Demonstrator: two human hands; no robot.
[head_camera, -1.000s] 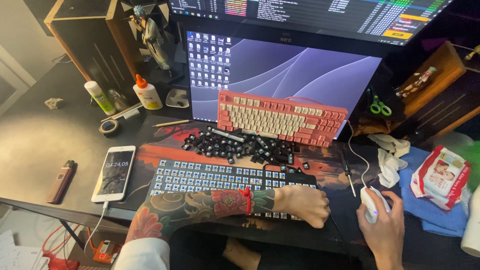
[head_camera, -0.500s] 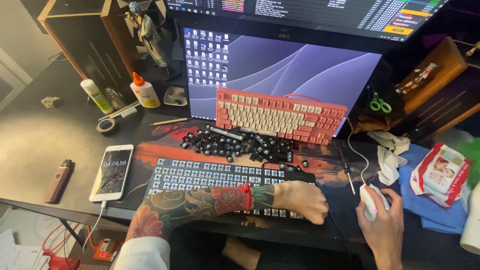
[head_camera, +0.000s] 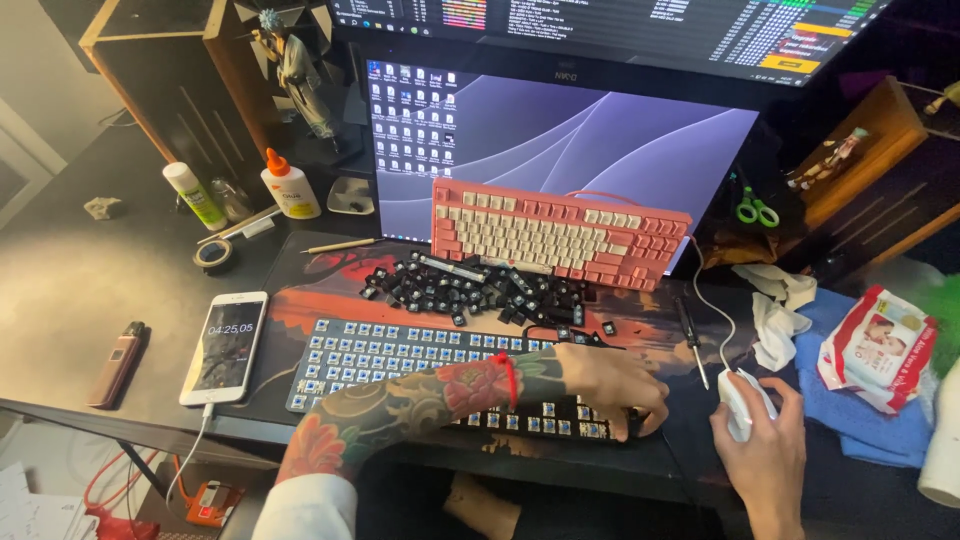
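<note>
Left hand (head_camera: 612, 382): fingers curled down onto the right end of the stripped keyboard (head_camera: 400, 365), bare blue switches, long axis running leftward from the fingers. Loose black keycaps (head_camera: 480, 290) heaped just beyond them. Right hand (head_camera: 765, 450): fingers cupped over smooth white mouse (head_camera: 740, 400), on the surface.

pink keyboard (head_camera: 560, 235), phone (head_camera: 225, 346), glue bottle (head_camera: 289, 187), scissors (head_camera: 757, 209)
</note>
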